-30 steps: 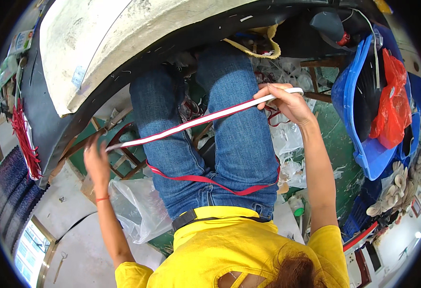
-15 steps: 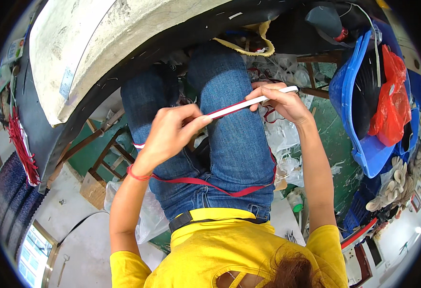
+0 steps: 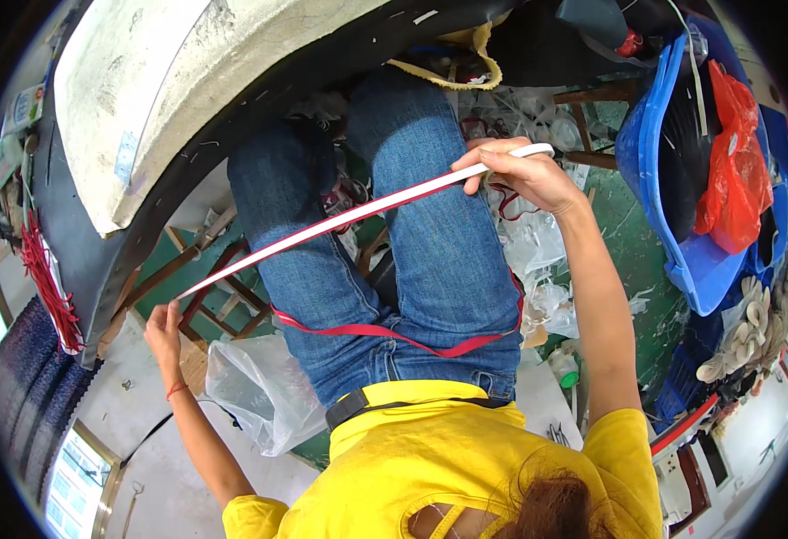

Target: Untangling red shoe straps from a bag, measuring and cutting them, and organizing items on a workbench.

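**A:** Status on the strip?

**B:** I see the white strip [image 3: 340, 220] pulled taut across the lap, running diagonally over both jeans legs [image 3: 430, 242]. Right hand [image 3: 524, 171] has its grip clamped on the strip's upper end, thumb and fingers pinched together, the tip poking out just past them. Left hand [image 3: 165, 328] is at the strip's lower end, well out past the left knee; I take its grip as closed on that end, but the fingers are small and partly turned away.

**A:** Anything else on the lap?

**B:** A thin red strip [image 3: 394, 331] lies loose across the thighs, below the white strip and apart from it.

**A:** Surroundings?

**B:** Person is seated, yellow shirt. Concrete floor [image 3: 142, 422] below the strip's left end, green floor to its right. A big curved dark panel with a pale face [image 3: 169, 90] arcs above the strip, beyond the knees. A wooden frame [image 3: 205, 287] sits under the strip's lower half.

**A:** Obstructions?

**B:** Clear plastic bag [image 3: 259, 391] just below the left end, near the left hand. Blue tub [image 3: 672, 207] with a red bag [image 3: 730, 171] right of the right hand, well apart. Nothing touches the strip between the hands except the jeans.
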Available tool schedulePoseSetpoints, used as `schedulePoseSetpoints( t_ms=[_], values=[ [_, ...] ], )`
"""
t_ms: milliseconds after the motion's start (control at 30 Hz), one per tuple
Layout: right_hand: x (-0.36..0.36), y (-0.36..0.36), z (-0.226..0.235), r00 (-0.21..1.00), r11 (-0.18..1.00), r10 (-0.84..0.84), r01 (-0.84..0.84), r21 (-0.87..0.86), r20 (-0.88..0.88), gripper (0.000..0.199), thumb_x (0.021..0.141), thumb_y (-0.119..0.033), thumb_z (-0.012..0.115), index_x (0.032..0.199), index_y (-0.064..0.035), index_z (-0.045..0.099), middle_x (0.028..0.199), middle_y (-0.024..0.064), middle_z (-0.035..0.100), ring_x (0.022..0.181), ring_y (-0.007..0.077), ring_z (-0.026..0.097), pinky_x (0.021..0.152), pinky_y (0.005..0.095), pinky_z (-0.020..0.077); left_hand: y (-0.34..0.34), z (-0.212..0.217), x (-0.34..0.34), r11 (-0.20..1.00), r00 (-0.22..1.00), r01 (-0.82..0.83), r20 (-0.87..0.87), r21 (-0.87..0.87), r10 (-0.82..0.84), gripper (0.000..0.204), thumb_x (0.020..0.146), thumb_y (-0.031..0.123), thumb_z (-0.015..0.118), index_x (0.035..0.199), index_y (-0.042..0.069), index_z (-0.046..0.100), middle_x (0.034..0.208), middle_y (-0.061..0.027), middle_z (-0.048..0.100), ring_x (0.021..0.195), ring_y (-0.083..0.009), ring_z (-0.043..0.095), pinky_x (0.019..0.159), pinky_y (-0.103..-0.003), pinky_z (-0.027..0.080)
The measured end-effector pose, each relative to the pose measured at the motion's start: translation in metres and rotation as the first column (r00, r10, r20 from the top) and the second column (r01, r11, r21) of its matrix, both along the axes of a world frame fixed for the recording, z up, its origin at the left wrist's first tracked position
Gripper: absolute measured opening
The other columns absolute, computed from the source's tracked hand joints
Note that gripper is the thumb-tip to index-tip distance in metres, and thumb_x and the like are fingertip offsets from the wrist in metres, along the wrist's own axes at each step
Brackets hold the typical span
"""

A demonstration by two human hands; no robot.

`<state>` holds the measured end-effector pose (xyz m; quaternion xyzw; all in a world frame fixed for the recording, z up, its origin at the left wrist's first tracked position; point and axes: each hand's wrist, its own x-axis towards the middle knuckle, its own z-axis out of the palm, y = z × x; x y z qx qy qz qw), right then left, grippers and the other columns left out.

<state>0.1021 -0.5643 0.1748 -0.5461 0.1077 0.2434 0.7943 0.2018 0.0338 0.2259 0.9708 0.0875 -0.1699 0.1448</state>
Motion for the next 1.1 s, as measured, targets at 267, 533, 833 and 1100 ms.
schedulePoseSetpoints(
  t_ms=[267, 533, 833, 1100],
  values=[
    [-0.008, 0.001, 0.004, 0.996, 0.995, -0.087, 0.086, -0.043, -0.014, 0.034, 0.092, -0.026, 0.050, 0.100, 0.0014, 0.067, 0.079, 0.0089, 0.067, 0.075, 0.0094, 0.056, 0.062, 0.0216, 0.0350, -0.244, 0.017, -0.007, 0.802, 0.746, 0.595, 0.400, -0.043, -0.532, 0.015, 0.085, 0.013, 0.060, 0.096, 0.004, 0.064, 0.092, -0.0141, 0.064, 0.088, -0.0321, 0.060, 0.077, -0.039, 0.047],
    [-0.003, 0.002, 0.002, 0.997, 0.996, -0.065, 0.063, -0.057, -0.041, 0.036, 0.092, -0.029, 0.048, 0.100, 0.0007, 0.067, 0.083, 0.0095, 0.067, 0.078, 0.0118, 0.058, 0.066, 0.0236, 0.0371, -0.356, 0.007, -0.014, 0.533, 0.779, 0.435, 0.007, -0.726, -0.627, 0.020, 0.084, 0.018, 0.064, 0.082, -0.001, 0.065, 0.065, -0.0098, 0.060, 0.057, -0.0166, 0.056, 0.052, -0.029, 0.042],
    [-0.003, -0.004, -0.001, 1.000, 0.999, 0.028, -0.028, -0.040, -0.004, 0.042, 0.093, -0.031, 0.048, 0.103, 0.0063, 0.064, 0.085, 0.0131, 0.066, 0.085, 0.0182, 0.060, 0.083, 0.0299, 0.0432, -0.255, 0.027, -0.010, 0.732, 0.848, 0.436, -0.031, -0.524, -0.528, 0.013, 0.081, 0.011, 0.066, 0.079, -0.001, 0.065, 0.065, -0.0092, 0.060, 0.057, -0.0153, 0.056, 0.055, -0.028, 0.042],
    [-0.001, 0.001, 0.009, 0.996, 0.992, 0.062, -0.055, -0.111, 0.057, 0.041, 0.092, -0.031, 0.049, 0.104, 0.0058, 0.065, 0.087, 0.0111, 0.067, 0.083, 0.0149, 0.060, 0.080, 0.0260, 0.0431, -0.115, 0.030, -0.018, 0.949, 0.966, 0.258, 0.024, -0.180, -0.258, 0.017, 0.086, 0.016, 0.064, 0.084, -0.001, 0.065, 0.066, -0.0051, 0.059, 0.061, -0.0098, 0.052, 0.055, -0.025, 0.040]
  ],
)
